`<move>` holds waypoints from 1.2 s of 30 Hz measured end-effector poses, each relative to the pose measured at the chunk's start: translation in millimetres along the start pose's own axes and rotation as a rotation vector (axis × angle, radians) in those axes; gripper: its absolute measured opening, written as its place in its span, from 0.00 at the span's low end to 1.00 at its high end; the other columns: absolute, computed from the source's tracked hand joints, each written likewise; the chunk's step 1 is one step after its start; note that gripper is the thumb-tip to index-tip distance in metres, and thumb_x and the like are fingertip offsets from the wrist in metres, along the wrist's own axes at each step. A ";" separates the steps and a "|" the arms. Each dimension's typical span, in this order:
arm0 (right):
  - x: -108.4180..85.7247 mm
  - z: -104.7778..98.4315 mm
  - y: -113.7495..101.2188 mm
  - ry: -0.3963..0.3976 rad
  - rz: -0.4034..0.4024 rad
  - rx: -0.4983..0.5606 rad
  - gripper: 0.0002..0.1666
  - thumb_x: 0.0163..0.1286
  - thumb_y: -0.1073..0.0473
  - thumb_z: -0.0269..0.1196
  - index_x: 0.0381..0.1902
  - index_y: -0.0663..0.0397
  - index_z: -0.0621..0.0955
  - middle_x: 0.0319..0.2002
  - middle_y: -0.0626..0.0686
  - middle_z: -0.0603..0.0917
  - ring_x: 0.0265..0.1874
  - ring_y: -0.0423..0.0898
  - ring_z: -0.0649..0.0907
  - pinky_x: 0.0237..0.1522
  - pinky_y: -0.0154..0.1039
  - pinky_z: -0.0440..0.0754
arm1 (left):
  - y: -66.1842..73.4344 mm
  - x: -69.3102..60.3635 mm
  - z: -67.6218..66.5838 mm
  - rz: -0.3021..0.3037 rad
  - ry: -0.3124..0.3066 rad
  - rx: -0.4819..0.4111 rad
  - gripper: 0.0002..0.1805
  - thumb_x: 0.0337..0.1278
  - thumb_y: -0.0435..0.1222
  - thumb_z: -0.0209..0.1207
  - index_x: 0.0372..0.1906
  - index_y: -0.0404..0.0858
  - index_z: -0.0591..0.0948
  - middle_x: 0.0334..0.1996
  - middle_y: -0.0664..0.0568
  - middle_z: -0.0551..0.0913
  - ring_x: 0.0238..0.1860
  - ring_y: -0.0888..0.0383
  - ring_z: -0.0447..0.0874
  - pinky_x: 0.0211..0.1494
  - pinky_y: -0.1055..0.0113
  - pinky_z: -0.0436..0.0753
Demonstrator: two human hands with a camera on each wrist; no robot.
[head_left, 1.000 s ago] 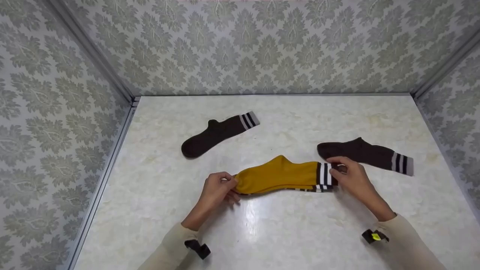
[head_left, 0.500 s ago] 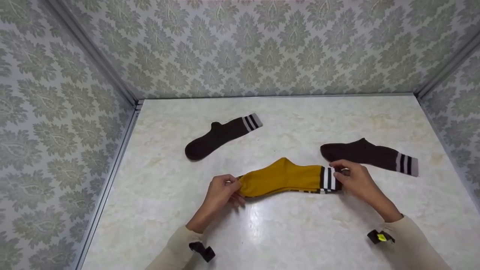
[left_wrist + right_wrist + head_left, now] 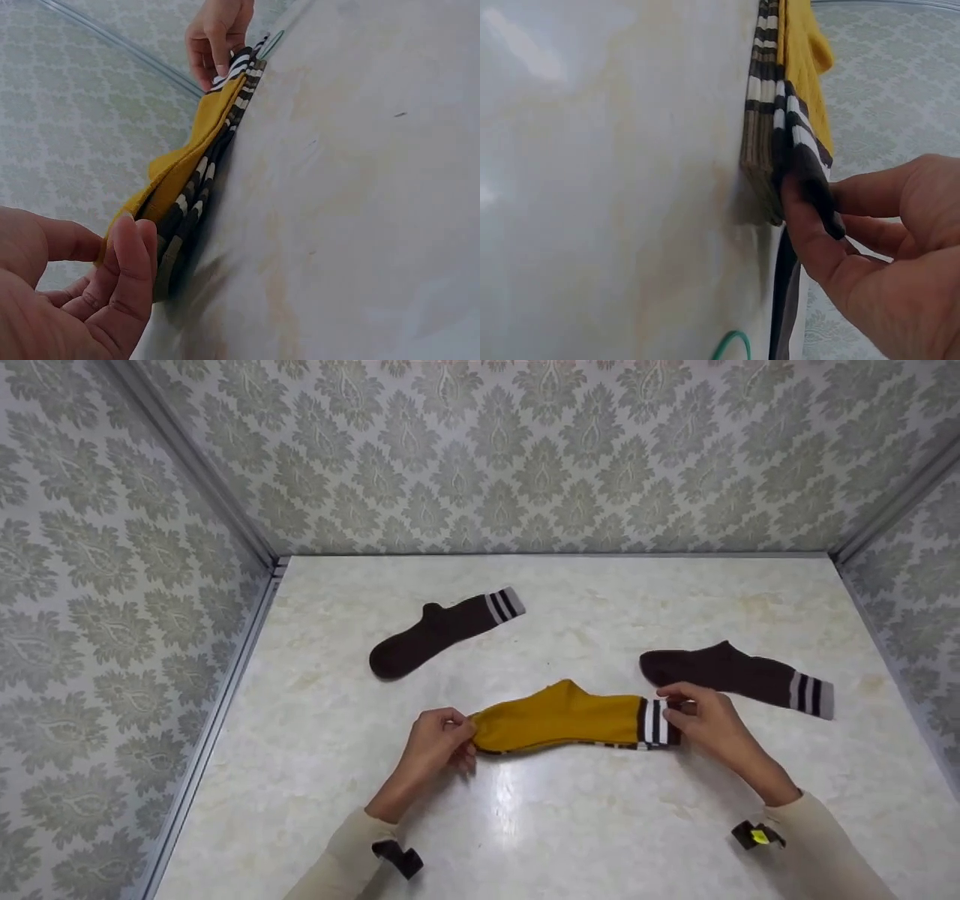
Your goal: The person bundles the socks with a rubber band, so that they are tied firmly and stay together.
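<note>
A mustard-yellow sock (image 3: 559, 716) with a black-and-white striped cuff lies sideways on top of several layers of dark striped socks (image 3: 184, 206), whose edges show best in the wrist views. At its toe, my left hand (image 3: 439, 739) pinches the yellow fabric between thumb and fingers. My right hand (image 3: 709, 727) holds the striped cuff (image 3: 804, 146) at the opposite end, with the thumb on one side and fingers on the other. In the right wrist view the cuff's edge stands a little apart from the layers beneath it.
One dark brown sock (image 3: 442, 636) with grey cuff bands lies at the back left of the marbled white table (image 3: 570, 817). A matching brown sock (image 3: 739, 671) lies just beyond my right hand. Patterned walls (image 3: 495, 457) enclose the table's back and sides. A green loop (image 3: 731, 345) shows near the right hand.
Both hands keep their hold on the yellow sock. My left hand and the toe shift very slightly left since half a second ago. The head view also shifts a little; the brown socks stay put.
</note>
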State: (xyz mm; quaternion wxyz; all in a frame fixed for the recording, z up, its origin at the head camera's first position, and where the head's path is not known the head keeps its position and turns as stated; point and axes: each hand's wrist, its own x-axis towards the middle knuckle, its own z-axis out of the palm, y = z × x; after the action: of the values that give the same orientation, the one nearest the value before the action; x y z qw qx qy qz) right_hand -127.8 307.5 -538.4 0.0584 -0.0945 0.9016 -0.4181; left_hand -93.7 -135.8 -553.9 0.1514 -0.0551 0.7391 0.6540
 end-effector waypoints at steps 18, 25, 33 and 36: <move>-1.0 13.4 7.5 0.184 -0.099 0.041 0.17 0.73 0.75 0.71 0.58 0.65 0.88 0.47 0.59 0.92 0.45 0.45 0.89 0.47 0.21 0.81 | -8.8 -3.0 -5.9 -0.036 0.001 -0.001 0.06 0.70 0.29 0.59 0.36 0.30 0.80 0.21 0.42 0.87 0.22 0.48 0.90 0.28 0.61 0.89; 4.5 14.1 12.0 0.187 -0.171 -0.018 0.18 0.70 0.78 0.72 0.56 0.67 0.88 0.49 0.60 0.87 0.45 0.52 0.87 0.46 0.20 0.79 | -8.1 0.1 -6.7 -0.032 0.006 -0.012 0.06 0.70 0.31 0.61 0.37 0.30 0.81 0.23 0.41 0.87 0.22 0.48 0.90 0.26 0.61 0.89; 5.7 10.6 11.5 0.108 -0.114 -0.074 0.12 0.73 0.74 0.71 0.53 0.66 0.89 0.48 0.60 0.89 0.46 0.56 0.88 0.46 0.26 0.82 | -7.3 2.6 -4.9 0.008 0.002 0.030 0.17 0.77 0.41 0.67 0.49 0.30 0.78 0.24 0.40 0.88 0.18 0.49 0.89 0.23 0.60 0.88; 5.9 11.2 11.5 0.104 -0.076 -0.092 0.11 0.74 0.73 0.71 0.52 0.65 0.89 0.48 0.60 0.89 0.46 0.55 0.88 0.45 0.28 0.82 | -7.6 3.7 -3.4 0.022 -0.017 0.100 0.17 0.76 0.37 0.68 0.56 0.30 0.78 0.24 0.41 0.87 0.16 0.52 0.86 0.22 0.61 0.87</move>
State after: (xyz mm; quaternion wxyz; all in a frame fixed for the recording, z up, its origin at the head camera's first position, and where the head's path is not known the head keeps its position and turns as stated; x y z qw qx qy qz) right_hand -133.0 305.2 -554.5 -0.0086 -0.1093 0.9174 -0.3825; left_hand -95.6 -139.7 -561.8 0.1529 -0.0341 0.7701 0.6184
